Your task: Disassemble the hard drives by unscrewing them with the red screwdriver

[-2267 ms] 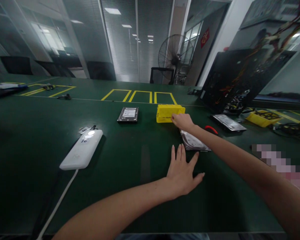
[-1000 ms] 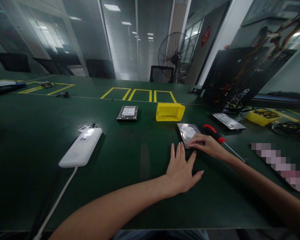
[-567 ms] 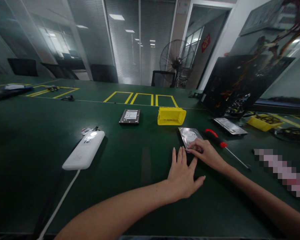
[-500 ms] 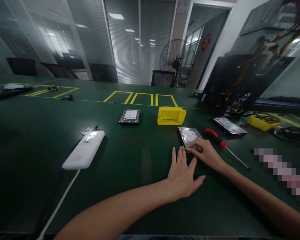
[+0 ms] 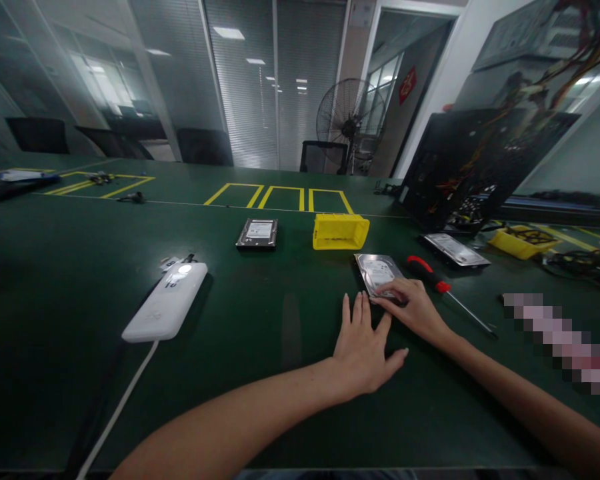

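My left hand (image 5: 363, 347) lies palm down on the green table with its fingers spread, its fingertips at the near edge of a silver hard drive (image 5: 375, 269). My right hand (image 5: 413, 307) is bent over the near right corner of that drive, thumb and fingers close together; whatever is between them is too small to name. Right of the drive lies a red and black screwdriver (image 5: 430, 275), its shaft pointing toward the near right. Behind the drive a yellow bin (image 5: 341, 233) rests on its side, its opening facing me.
A second hard drive (image 5: 257, 233) lies left of the bin, a third (image 5: 455, 251) to the right. A white power bank (image 5: 167, 303) with a cable is at left. At right stand a black computer case (image 5: 460, 167) and another yellow bin (image 5: 517, 244) with cables.
My right fingers have shifted slightly at the drive's near corner. My left hand keeps its place beside the drive. The whole view has moved a little.
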`<state>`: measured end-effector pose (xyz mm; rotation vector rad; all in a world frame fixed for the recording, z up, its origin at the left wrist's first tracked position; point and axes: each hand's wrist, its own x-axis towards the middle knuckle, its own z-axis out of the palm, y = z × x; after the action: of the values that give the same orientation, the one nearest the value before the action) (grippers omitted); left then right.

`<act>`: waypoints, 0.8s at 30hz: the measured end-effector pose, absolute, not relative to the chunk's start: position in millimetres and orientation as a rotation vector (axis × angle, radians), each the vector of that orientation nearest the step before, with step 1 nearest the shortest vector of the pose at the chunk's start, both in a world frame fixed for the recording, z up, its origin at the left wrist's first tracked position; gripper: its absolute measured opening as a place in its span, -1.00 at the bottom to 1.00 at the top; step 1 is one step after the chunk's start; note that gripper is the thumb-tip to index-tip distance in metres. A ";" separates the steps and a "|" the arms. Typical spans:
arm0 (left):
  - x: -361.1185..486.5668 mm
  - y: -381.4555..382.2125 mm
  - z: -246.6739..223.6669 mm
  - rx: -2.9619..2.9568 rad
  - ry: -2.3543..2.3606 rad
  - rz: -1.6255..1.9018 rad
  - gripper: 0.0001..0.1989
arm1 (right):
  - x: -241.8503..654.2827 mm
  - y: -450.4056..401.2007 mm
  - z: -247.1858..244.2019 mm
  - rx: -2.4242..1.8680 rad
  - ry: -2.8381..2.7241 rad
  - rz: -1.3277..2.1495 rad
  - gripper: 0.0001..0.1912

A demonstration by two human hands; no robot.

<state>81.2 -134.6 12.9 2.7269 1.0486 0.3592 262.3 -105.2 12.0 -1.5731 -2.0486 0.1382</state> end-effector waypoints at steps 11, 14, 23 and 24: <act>80.5 -135.8 14.5 2.746 1.071 0.349 -0.28 | 264.0 -98.4 14.5 -1.555 -1.983 0.330 -0.69; 80.2 -135.1 13.7 2.744 1.058 0.357 -0.28 | 266.0 -98.7 14.8 -1.536 -1.993 0.323 -0.68; 80.3 -134.8 13.2 2.747 1.060 0.344 -0.27 | 268.3 -104.5 12.5 -1.461 -2.059 0.220 -0.73; 80.2 -134.8 12.5 2.745 1.057 0.357 -0.27 | 269.2 -104.9 12.9 -1.454 -2.072 0.233 -0.74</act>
<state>80.2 -134.8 12.5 2.7451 1.0571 0.3574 269.2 -104.9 12.9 -1.4543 -2.0721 0.2330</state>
